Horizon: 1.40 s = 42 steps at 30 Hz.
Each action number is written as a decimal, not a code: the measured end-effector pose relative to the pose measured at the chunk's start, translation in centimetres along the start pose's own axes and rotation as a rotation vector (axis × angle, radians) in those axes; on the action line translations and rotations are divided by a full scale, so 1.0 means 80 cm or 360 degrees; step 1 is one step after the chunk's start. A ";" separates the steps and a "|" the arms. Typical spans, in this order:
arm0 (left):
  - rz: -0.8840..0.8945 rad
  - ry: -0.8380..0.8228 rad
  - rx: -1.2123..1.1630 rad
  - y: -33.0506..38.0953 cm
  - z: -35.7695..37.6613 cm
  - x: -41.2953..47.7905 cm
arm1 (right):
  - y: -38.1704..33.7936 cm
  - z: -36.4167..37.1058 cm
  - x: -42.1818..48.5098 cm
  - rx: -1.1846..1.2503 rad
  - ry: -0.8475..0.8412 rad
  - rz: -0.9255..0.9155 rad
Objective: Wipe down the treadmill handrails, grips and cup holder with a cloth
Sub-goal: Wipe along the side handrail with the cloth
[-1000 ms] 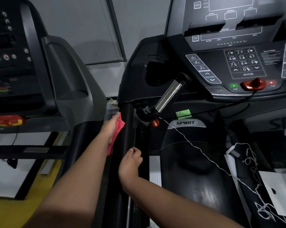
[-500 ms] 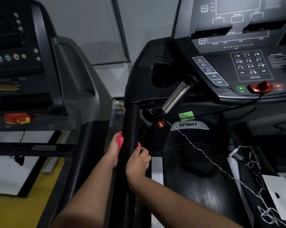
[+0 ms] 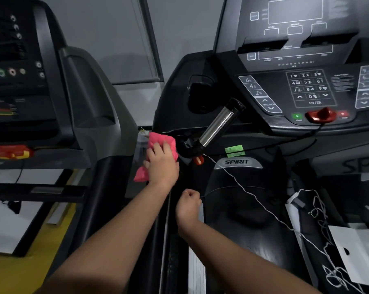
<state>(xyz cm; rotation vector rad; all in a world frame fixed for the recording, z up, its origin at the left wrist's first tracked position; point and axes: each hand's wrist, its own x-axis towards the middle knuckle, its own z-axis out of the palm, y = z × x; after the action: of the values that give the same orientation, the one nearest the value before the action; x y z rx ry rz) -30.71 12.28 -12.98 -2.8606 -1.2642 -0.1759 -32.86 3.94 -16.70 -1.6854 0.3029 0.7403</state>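
Pink crumpled cloth (image 3: 161, 143) — soft, light, bunches easily — sits at the top of the black treadmill upright (image 3: 168, 251). Left hand (image 3: 161, 166) curls over it, pressing. Right hand (image 3: 187, 205) curled lower down — grip unclear. Best kept wadded in the palm.

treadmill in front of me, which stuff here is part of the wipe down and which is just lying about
For the job: pink cloth under the left hand, black upright, metal grip, cup holder.
Just lying about: white cord, white paper, green sticker, red safety key, second treadmill.
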 end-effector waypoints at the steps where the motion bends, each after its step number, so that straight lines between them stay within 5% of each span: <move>1: 0.0084 0.0003 0.0148 0.002 0.002 -0.013 | -0.001 -0.005 0.004 0.0007 0.0027 0.0017; 6: 0.0256 -0.0131 0.0279 0.004 0.002 -0.059 | -0.007 -0.004 0.011 0.0311 -0.0075 -0.0068; 9: 0.0239 0.0077 -0.0601 -0.011 -0.015 -0.061 | -0.018 -0.001 0.009 0.0516 -0.0319 -0.0299; 11: 0.0106 0.0121 -0.1368 -0.024 -0.030 -0.065 | -0.033 0.010 0.005 0.0427 -0.0500 -0.0423; 13: 0.0006 0.0165 -0.1732 -0.033 -0.040 -0.064 | -0.049 0.026 0.001 0.0232 -0.0610 -0.0434; 18: -0.0256 0.0356 -0.1676 -0.049 -0.031 -0.029 | -0.084 0.046 0.022 -0.0221 -0.0582 -0.0452; 22: -0.0510 0.0077 -0.1671 -0.054 -0.010 -0.004 | -0.074 0.053 0.036 -0.0157 -0.0580 -0.0685; 32: -0.0694 -0.0200 -0.2239 -0.055 0.003 -0.004 | -0.006 0.021 0.015 0.0338 -0.0860 0.0301; 42: -0.0570 -0.0152 -0.2025 -0.057 0.010 -0.020 | -0.023 0.055 0.040 0.0262 -0.0593 -0.0077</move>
<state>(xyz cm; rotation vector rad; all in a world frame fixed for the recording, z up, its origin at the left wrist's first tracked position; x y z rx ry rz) -35.10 14.22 -14.08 -3.4535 -2.2940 -1.2744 -30.73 9.19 -17.63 -1.3633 0.0587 0.9481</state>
